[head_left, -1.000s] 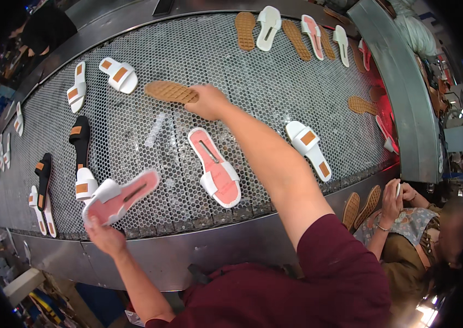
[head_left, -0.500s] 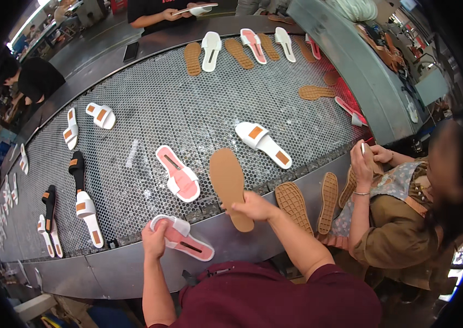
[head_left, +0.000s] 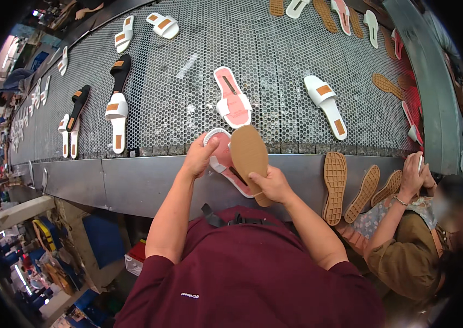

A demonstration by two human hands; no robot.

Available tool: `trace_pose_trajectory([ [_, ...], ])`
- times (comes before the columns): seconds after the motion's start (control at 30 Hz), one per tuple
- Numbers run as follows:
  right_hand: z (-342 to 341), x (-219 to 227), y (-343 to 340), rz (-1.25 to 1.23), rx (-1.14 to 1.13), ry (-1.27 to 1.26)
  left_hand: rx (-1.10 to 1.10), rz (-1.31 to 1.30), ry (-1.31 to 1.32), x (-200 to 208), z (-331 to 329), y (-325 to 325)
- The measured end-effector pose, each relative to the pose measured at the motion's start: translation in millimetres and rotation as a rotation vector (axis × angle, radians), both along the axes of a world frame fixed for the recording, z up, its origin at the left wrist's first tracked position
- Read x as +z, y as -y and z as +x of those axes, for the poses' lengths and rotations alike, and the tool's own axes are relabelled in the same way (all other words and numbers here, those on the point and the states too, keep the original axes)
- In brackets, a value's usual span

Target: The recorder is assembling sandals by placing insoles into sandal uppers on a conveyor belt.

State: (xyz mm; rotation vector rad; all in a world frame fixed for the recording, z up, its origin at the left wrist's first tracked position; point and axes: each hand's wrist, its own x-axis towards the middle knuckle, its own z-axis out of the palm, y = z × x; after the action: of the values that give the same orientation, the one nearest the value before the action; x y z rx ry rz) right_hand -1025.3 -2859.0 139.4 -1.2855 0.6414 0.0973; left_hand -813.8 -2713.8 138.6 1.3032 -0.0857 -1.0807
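Note:
My left hand [head_left: 197, 157] is closed on the toe end of a white slide sandal with a pink insole [head_left: 218, 145], tilted over the metal edge. In my right hand [head_left: 275, 186], gripped near its narrower lower end, is a flat tan shoe sole [head_left: 249, 157], its smooth face upward. The sole overlaps part of the sandal and hides it; whether the two touch I cannot tell. Just beyond them, another white slide with a pink insole [head_left: 237, 109] lies on the mesh conveyor. A white slide with brown patches [head_left: 327, 101] rests farther right.
The perforated conveyor [head_left: 171, 117] carries several white and black slides at left and more soles at far right. A metal ledge [head_left: 155, 177] borders it. Soles with a grid tread [head_left: 335, 183] lean beside a co-worker [head_left: 401, 246] at my right, whose hands hold something.
My hands have come closer together, and the tan sole now overlaps the sandal in my left hand. The view has swung, so the conveyor's slides appear higher and farther right.

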Motion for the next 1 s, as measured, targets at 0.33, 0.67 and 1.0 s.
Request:
trace_pose_trajectory([
  [0.33, 11, -34, -23, -0.018, 0.166, -0.006, -0.101, -0.001, 0.028, 9, -14, 6],
  [0.67, 6, -35, -15, -0.021, 0.173, 0.002, -0.093, 0.054, 0.056, 5, -26, 14],
  [1.0, 0, -30, -3, 0.01, 0.189, -0.025, -0.082, 0.164, 0.217, 11, -42, 26],
])
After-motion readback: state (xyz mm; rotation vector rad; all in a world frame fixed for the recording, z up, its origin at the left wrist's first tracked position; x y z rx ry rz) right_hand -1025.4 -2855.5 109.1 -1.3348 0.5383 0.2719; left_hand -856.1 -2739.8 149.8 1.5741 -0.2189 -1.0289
